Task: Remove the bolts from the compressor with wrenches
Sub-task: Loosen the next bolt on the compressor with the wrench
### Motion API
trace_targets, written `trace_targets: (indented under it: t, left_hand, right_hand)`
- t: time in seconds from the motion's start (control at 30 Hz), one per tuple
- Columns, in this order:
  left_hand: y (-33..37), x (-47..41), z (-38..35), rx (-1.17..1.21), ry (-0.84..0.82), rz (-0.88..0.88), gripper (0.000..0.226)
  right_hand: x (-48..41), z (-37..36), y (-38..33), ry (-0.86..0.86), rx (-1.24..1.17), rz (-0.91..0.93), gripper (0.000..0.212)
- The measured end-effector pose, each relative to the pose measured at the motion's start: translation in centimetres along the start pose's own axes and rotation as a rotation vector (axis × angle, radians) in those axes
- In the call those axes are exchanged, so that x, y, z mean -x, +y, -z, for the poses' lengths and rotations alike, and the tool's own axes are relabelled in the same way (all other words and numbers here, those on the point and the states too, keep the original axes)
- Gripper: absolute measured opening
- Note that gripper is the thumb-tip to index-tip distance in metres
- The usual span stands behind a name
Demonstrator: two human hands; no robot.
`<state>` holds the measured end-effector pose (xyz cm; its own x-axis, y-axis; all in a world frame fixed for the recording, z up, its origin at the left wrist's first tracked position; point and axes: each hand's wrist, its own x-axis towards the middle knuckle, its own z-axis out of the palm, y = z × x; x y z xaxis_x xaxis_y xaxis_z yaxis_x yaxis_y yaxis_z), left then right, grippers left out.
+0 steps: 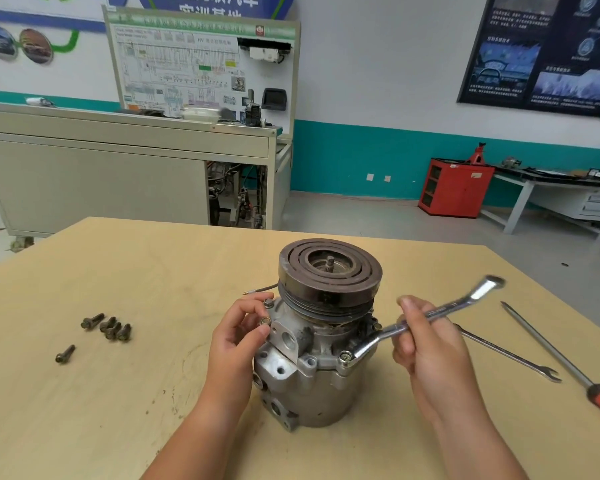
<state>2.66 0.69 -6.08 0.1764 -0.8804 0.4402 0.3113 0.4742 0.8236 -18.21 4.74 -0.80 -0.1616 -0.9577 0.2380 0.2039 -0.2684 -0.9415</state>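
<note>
**On the worktop: wrench set on a compressor bolt, loosening in hand**

At the middle of the worktop [153, 271] the compressor [312, 375] stands on end, pulley [329, 271] up. Right hand [430, 344] grips the wrench [430, 315] mid-shaft, fingers [409, 306] curled round it. Near end of the wrench sits on the front bolt [344, 357] at the housing flange; far end points up and away to the right. Left hand [238, 336] is at the compressor's left side, thumb and fingertips pinching the side bolt [266, 320] just below another bolt head [268, 302]. Cannot tell how far out the side bolt is threaded.

Loose bolts [108, 329] lie in a small cluster on the left of the worktop, one stray bolt [65, 354] near them, all well apart from the compressor. Spare wrench [506, 353] and screwdriver [551, 351] lie to the right, untouched.

Step, as judged: midway through the task. Several bolts are out, at least three show on the body. Right hand is set to break the front bolt loose while the left sees to the side bolt by hand.

Next move likely calls for keeping the wrench square on the bolt head and swinging the shaft to loosen. Nothing clamps the compressor, so it could twist or tip under the pull; the left hand may need to steady the housing.
</note>
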Motion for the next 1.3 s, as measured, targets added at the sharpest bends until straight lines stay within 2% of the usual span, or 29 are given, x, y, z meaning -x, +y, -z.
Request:
trace_targets:
  t: [0.1, 0.17, 0.23, 0.3, 0.37, 0.4, 0.43, 0.47, 0.53, 0.6, 0.7, 0.77, 0.87, 0.93, 1.0, 1.17, 1.23, 1.3]
  left_hand:
    - [0.1, 0.0, 0.0, 0.001, -0.002, 0.011, 0.011]
    - [0.1, 0.0, 0.0, 0.006, -0.004, 0.01, 0.011]
    - [0.2, 0.1, -0.1, 0.007, 0.0, 0.013, 0.011]
    - [0.3, 0.1, -0.2, 0.003, 0.005, 0.003, 0.01]
    - [0.3, 0.1, -0.3, -0.006, 0.011, 0.001, 0.008]
    - [0.3, 0.1, -0.3, -0.008, 0.012, 0.004, 0.009]
    - [0.3, 0.1, -0.3, -0.014, 0.013, 0.006, 0.014]
    - [0.2, 0.1, -0.3, -0.022, 0.016, 0.006, 0.019]
    - [0.2, 0.1, -0.2, -0.031, 0.023, 0.01, 0.018]
    - [0.4, 0.2, -0.2, -0.02, 0.021, 0.015, 0.007]
    - [0.4, 0.1, -0.2, -0.005, 0.023, 0.024, 0.01]
    - [0.4, 0.1, -0.2, -0.009, 0.025, 0.036, 0.011]
    - [0.4, 0.1, -0.2, -0.015, 0.031, 0.04, 0.011]
    - [0.5, 0.1, -0.2, -0.016, 0.027, 0.041, 0.01]
    - [0.6, 0.2, -0.3, -0.013, 0.025, 0.045, 0.011]
    - [0.8, 0.2, -0.3, -0.028, 0.022, 0.042, 0.014]
    - [0.8, 0.2, -0.2, -0.052, 0.009, 0.016, 0.014]
    - [0.6, 0.2, 0.0, -0.073, 0.005, -0.002, 0.014]
  right_hand:
    - [-1.1, -0.5, -0.5, -0.011, -0.222, -0.119, 0.023]
    - [-0.6, 0.6, -1.1, -0.042, -0.477, -0.111, 0.029]
    - [0.4, 2.1, -1.2, -0.052, -0.581, -0.039, 0.033]
    - [2.0, 2.7, -0.7, -0.293, -0.743, -0.002, 0.035]
    - [3.9, 3.0, -1.5, -0.141, -0.584, 0.018, 0.036]
    - [4.9, 3.0, -1.6, -0.064, -0.377, 0.098, 0.035]
    - [5.4, 2.8, -0.8, -0.219, -0.263, 0.16, 0.035]
    - [6.4, 1.9, -0.1, -0.304, -0.302, 0.053, 0.043]
    - [7.8, 0.2, -0.9, -0.129, -0.173, -0.002, 0.058]
    - [8.3, -0.6, -0.9, -0.133, -0.098, -0.036, 0.06]
    - [8.3, -0.8, -0.8, -0.153, -0.011, -0.014, 0.054]
    - [8.0, -0.7, -1.0, -0.151, 0.077, 0.052, 0.042]
    - [6.9, -0.4, -1.0, -0.102, 0.003, 0.081, 0.041]
    - [5.3, 0.7, -0.3, 0.018, -0.097, 0.052, 0.051]
    - [3.5, 1.4, 0.0, 0.071, -0.193, -0.006, 0.049]
    - [-1.6, 0.8, 0.2, 0.0, -0.255, -0.213, 0.034]
    - [-2.3, 0.2, -0.3, 0.012, -0.397, -0.286, 0.026]
    - [-1.6, 0.8, -0.4, 0.006, -0.583, -0.233, 0.02]
